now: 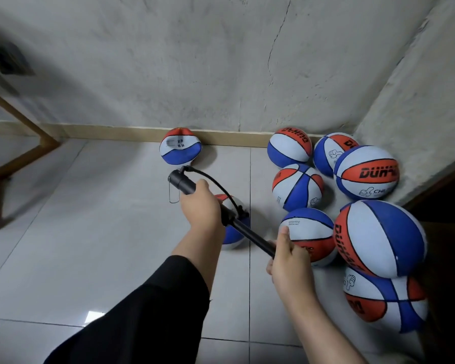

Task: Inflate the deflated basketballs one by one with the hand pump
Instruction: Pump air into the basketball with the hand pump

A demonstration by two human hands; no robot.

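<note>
Left grip (200, 208) round pump barrel (184, 183), right grip (289, 261) clutching pump handle (258, 241)

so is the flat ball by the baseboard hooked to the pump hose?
No, the hose runs to the ball under the left hand.

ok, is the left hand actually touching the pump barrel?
Touching. The head view shows the left hand with its fingers curled round the black pump barrel, no gap between them; the right hand holds the handle end.
</note>
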